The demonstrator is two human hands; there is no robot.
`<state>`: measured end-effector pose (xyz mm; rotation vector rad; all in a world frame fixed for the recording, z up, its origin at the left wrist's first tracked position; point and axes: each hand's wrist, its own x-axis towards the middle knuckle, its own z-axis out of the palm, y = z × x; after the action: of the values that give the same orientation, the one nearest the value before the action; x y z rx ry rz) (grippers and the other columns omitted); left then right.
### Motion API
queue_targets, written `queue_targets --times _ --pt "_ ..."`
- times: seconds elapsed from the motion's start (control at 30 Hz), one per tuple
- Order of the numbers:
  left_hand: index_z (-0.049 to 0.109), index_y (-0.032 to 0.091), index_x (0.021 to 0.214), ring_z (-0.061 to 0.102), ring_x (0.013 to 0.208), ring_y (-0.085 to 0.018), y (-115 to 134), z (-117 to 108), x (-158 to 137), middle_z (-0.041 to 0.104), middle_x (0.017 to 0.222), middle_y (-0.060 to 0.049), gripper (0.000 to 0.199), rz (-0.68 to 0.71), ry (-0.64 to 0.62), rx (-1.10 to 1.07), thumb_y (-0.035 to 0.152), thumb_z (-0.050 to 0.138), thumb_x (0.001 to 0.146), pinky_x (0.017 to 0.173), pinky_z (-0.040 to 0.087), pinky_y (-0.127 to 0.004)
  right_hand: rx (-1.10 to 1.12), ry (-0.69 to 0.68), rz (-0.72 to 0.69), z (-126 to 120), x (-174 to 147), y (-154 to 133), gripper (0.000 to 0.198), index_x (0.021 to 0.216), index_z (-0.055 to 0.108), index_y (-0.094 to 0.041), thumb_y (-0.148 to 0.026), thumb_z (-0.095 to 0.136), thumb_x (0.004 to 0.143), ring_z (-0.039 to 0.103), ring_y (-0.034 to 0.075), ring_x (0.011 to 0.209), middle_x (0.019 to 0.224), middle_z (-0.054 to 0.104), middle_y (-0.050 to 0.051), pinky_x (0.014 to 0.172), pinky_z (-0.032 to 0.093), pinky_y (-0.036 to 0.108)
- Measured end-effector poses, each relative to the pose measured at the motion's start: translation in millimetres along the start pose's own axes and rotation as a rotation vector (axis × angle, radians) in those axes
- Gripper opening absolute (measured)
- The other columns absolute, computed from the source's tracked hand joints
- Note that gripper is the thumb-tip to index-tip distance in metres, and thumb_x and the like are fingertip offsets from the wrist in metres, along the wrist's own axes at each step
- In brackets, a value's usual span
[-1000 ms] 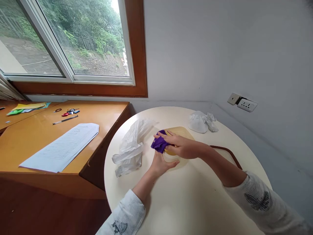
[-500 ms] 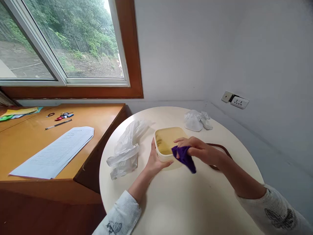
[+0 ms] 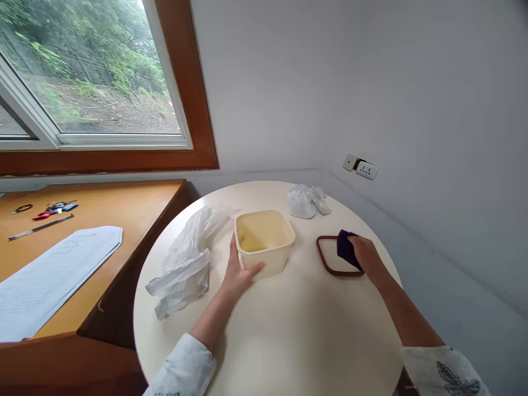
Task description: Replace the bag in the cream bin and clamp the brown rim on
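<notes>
The left hand (image 3: 238, 270) is holding a plastic tub (image 3: 275, 259) (still open), the right hand (image 3: 366, 254) gripping purple cloth (image 3: 346, 248) by the counter's right edge (image 3: 389, 261).

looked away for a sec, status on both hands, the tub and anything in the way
Left hand gripping open-topped tub. Right hand holding purple cloth at brown frame, contact unclear. Plastic bag left of tub, not between the hands.

daylight: window (image 3: 88, 82), left | soft shadows: table (image 3: 268, 335) | edges: stretched
</notes>
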<state>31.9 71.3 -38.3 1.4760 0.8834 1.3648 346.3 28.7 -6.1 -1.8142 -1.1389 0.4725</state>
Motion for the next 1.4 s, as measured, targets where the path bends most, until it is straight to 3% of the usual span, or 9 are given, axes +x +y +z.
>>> queue_targets --times 0.1,0.23,0.33,0.47,0.57,0.7,0.87,1.03,1.4 --pt "0.016 0.029 0.137 0.028 0.127 -0.026 -8 -2 4 0.028 0.137 -0.010 0.095 0.049 0.149 0.246 0.033 0.074 0.061 0.103 0.026 -0.043 -0.181 -0.094 -0.002 -3 -14 11 0.027 0.074 0.058 -0.020 -0.046 0.051 0.071 0.053 0.018 0.064 0.069 0.060 0.002 0.056 0.037 0.027" --pt "0.035 0.022 0.123 0.046 0.100 -0.022 -15 -7 8 0.045 0.106 -0.007 0.069 0.063 0.352 0.510 0.034 0.070 0.064 0.087 0.038 -0.039 -0.515 -0.335 0.028 1 -29 15 0.045 0.105 0.057 -0.026 -0.053 0.054 0.070 0.058 0.022 0.079 0.095 0.064 0.006 0.061 0.039 0.028" --pt "0.052 0.019 0.086 0.046 0.067 -0.015 -14 -6 4 0.044 0.069 0.002 0.018 0.019 0.270 0.553 0.030 0.059 0.073 0.064 0.039 -0.029 -0.669 -0.405 -0.001 9 -38 14 0.033 0.096 0.059 -0.023 -0.047 0.051 0.074 0.059 0.022 0.078 0.089 0.065 0.006 0.057 0.037 0.027" --pt "0.057 0.019 0.077 0.052 0.064 -0.014 -6 4 -3 0.054 0.064 0.001 0.008 -0.016 0.058 0.498 0.026 0.052 0.077 0.055 0.038 -0.024 -0.750 -0.452 -0.077 28 -55 2 0.021 0.086 0.058 -0.021 -0.037 0.046 0.079 0.060 0.021 0.074 0.083 0.065 0.007 0.054 0.033 0.025" --pt "0.056 0.022 0.107 0.055 0.100 -0.021 -5 11 -3 0.063 0.101 -0.006 0.032 -0.061 -0.037 0.342 0.026 0.057 0.075 0.077 0.043 -0.029 -0.761 -0.491 -0.169 48 -75 -13 0.018 0.084 0.058 -0.020 -0.033 0.048 0.078 0.060 0.020 0.071 0.080 0.065 0.007 0.054 0.032 0.025" --pt "0.054 0.024 0.112 0.036 0.125 -0.020 -11 19 1 0.049 0.128 -0.005 0.046 -0.241 0.032 -0.105 0.026 0.069 0.068 0.104 0.024 -0.029 -0.679 -0.520 -0.288 73 -95 -36 0.012 0.077 0.058 -0.019 -0.028 0.051 0.075 0.059 0.019 0.071 0.077 0.065 0.006 0.056 0.031 0.025" --pt "0.052 0.019 0.103 0.053 0.110 -0.022 -16 29 4 0.059 0.107 -0.011 0.042 -0.491 0.046 -0.452 0.050 0.057 0.075 0.097 0.037 -0.036 -0.446 -0.476 -0.403 93 -105 -66 0.011 0.076 0.054 -0.019 -0.028 0.048 0.077 0.055 0.014 0.059 0.066 0.062 0.002 0.052 0.030 0.023" --pt "0.048 0.019 0.110 0.061 0.093 -0.028 0 22 4 0.061 0.097 -0.013 0.059 -0.725 -0.187 -0.905 0.066 0.043 0.074 0.079 0.046 -0.045 -0.256 -0.595 -0.799 116 -119 -83 0.004 0.072 0.053 -0.019 -0.022 0.052 0.072 0.051 0.014 0.054 0.060 0.060 0.000 0.054 0.032 0.023" --pt "0.033 0.020 0.132 0.057 0.098 -0.032 7 10 3 0.057 0.111 -0.019 0.085 -0.721 -0.327 -1.136 0.077 0.033 0.069 0.083 0.038 -0.047 -0.109 -0.548 -0.984 139 -115 -68 0.007 0.066 0.048 -0.019 -0.013 0.049 0.065 0.043 0.013 0.052 0.056 0.054 -0.001 0.055 0.033 0.024"
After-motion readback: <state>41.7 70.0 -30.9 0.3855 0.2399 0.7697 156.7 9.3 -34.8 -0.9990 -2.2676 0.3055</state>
